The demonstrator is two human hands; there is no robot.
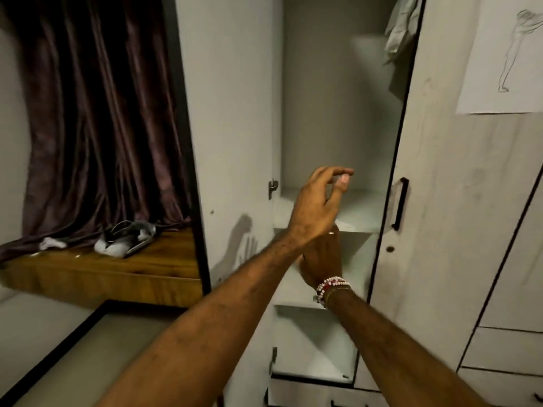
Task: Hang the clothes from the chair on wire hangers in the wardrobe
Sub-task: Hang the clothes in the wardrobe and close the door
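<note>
Seems between garments — left hand [316,204] empty, loosely curled, right hand [321,257] half hidden, grip unclear, pale garment [401,27] hung top right in the wardrobe [338,113] — calls next for another from the unseen chair.

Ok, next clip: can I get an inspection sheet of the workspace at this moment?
Surface: pale wardrobe shelf in the open compartment, partly hidden by the hands.
Job's things: pale garment hangs at the compartment's top right; its hanger does not show; no chair in view.
Clutter: grey and white items lie on the wooden ledge, too blurred to name.
Hands: left hand raised before the shelf, fingers loosely curled, nothing seen in it; right hand, with bracelets at the wrist, mostly hidden behind the left wrist.
Cables: nothing seen.
Surroundings: dark curtain at left; sketch on paper on the closed door at right.
</note>
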